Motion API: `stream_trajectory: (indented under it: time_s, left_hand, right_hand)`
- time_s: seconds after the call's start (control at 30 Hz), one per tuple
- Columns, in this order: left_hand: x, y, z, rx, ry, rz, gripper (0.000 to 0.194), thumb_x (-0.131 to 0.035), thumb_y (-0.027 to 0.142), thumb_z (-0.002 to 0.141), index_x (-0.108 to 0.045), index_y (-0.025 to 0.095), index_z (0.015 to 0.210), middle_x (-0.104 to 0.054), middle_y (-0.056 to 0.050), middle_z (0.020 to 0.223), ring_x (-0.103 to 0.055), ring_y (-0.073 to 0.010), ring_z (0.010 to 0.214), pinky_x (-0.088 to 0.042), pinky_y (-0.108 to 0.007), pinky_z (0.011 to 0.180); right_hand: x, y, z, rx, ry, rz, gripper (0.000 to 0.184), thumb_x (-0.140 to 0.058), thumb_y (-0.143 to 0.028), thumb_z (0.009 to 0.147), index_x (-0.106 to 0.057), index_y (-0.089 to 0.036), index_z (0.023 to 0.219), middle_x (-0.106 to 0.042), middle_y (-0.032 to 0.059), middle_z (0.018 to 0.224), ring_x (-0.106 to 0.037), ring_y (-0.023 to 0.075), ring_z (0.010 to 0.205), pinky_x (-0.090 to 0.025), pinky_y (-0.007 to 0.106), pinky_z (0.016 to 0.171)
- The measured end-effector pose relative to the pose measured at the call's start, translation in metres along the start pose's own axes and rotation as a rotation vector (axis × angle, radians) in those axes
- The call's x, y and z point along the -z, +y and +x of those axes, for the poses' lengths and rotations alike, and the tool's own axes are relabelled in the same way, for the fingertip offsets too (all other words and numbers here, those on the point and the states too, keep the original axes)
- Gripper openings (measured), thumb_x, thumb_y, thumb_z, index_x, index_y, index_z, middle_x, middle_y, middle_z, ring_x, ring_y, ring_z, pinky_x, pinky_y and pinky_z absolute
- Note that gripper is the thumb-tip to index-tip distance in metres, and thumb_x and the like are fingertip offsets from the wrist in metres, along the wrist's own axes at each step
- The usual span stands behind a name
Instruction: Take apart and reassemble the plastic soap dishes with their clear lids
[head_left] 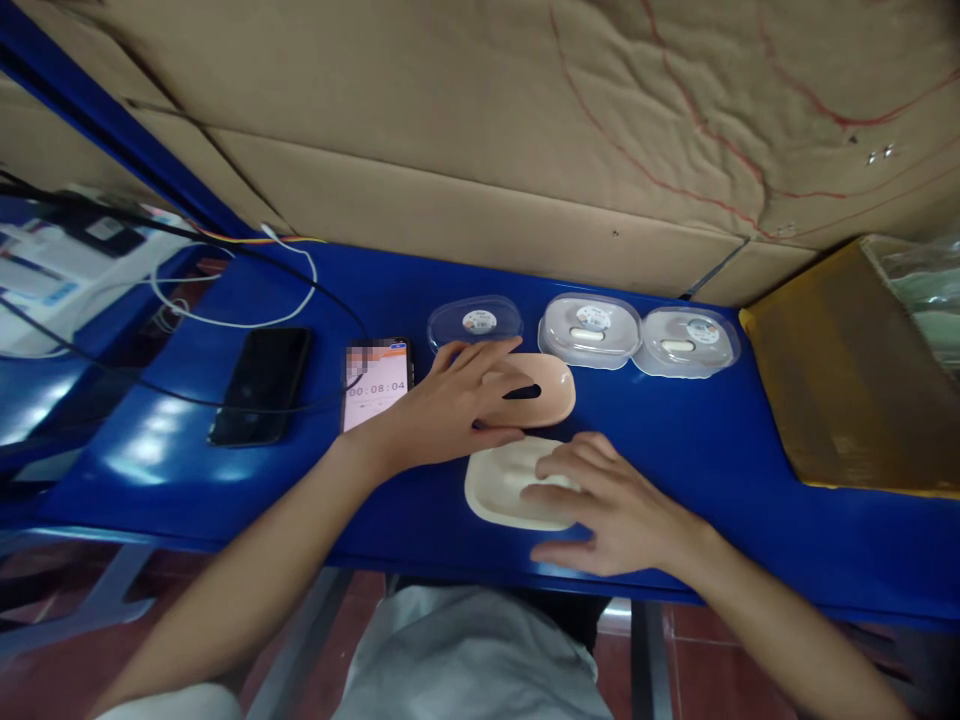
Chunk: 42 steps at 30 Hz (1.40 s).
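Note:
My left hand (pixel 463 395) lies over a peach oval lid-like piece (pixel 556 390) with a dark slot in its middle. Its fingers are stretched and spread, and the upper ones reach toward a clear plastic cover (pixel 450 322) with a round label. Below the peach piece sits a cream oval dish (pixel 499 490), shallow and with rounded corners. Over the right side of that dish is my right hand (pixel 607 500), fingers apart and slightly bent. Whether its fingertips touch the dish I cannot tell.
Two clear-covered oval boxes (pixel 590 345) with round labels stand at the back of the blue table (pixel 675 440). A cardboard box (pixel 840 380) is at right. On the left lie a dark phone (pixel 262 385), a lit phone showing a timer (pixel 375 395) and loose cables (pixel 311 280).

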<state>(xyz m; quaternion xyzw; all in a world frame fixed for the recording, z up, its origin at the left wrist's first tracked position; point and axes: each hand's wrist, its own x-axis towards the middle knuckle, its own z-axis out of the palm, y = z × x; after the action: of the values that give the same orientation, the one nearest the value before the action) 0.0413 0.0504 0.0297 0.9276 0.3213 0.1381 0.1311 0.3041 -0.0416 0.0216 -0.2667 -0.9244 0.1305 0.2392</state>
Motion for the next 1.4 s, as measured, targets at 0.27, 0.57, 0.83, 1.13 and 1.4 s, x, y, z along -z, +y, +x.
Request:
stream_trajectory:
  time_s: [0.27,0.57,0.83,1.13,1.4]
  left_hand:
    - [0.018,0.042,-0.022,-0.101,0.087,0.046,0.051,-0.070,0.047,0.101,-0.056,0.022,0.143,-0.066,-0.014,0.132,-0.060,-0.0357,0.127,-0.044,-0.054,0.103]
    - [-0.024,0.076,-0.087,0.132,0.029,0.049,0.050,-0.073,0.040,0.098,-0.057,0.024,0.143,-0.065,-0.012,0.140,-0.061,-0.0340,0.123,-0.051,-0.051,0.100]
    - [-0.029,0.080,-0.115,0.242,0.121,-0.019,0.041,-0.064,0.030,0.104,-0.054,0.027,0.143,-0.065,-0.010,0.139,-0.064,-0.0303,0.125,-0.053,-0.050,0.103]
    - [-0.040,0.069,-0.105,0.367,0.276,-0.108,0.058,-0.065,0.024,0.102,-0.042,0.030,0.154,-0.062,-0.010,0.140,-0.062,-0.0293,0.129,-0.056,-0.049,0.108]
    - [-0.049,0.068,-0.081,0.419,0.397,-0.143,0.074,-0.068,0.021,0.099,-0.031,0.033,0.162,-0.047,-0.015,0.156,-0.057,-0.0318,0.141,-0.057,-0.049,0.111]
  right_hand:
    - [0.004,0.042,-0.001,-0.237,0.004,-0.175,0.041,-0.057,-0.039,0.107,-0.058,-0.025,0.146,-0.046,0.0156,0.165,-0.040,0.0357,0.155,-0.037,0.057,0.119]
    - [0.005,0.041,-0.003,-0.336,0.039,-0.234,0.054,-0.061,-0.053,0.104,-0.053,-0.025,0.149,-0.061,0.0170,0.146,-0.055,0.0363,0.138,-0.042,0.056,0.110]
    - [-0.005,0.051,0.001,-0.375,0.033,-0.129,0.065,-0.059,-0.054,0.105,-0.036,-0.030,0.161,-0.046,0.0149,0.166,-0.045,0.0360,0.152,-0.040,0.058,0.117]
    - [0.003,0.045,-0.005,-0.375,0.113,0.026,0.061,-0.062,-0.051,0.103,-0.039,-0.028,0.154,-0.057,0.0157,0.153,-0.053,0.0353,0.143,-0.046,0.057,0.112]
    - [0.003,0.025,-0.001,-0.211,-0.020,-0.089,0.050,-0.064,-0.043,0.102,-0.055,-0.028,0.148,-0.053,0.0155,0.159,-0.053,0.0353,0.145,-0.045,0.057,0.113]
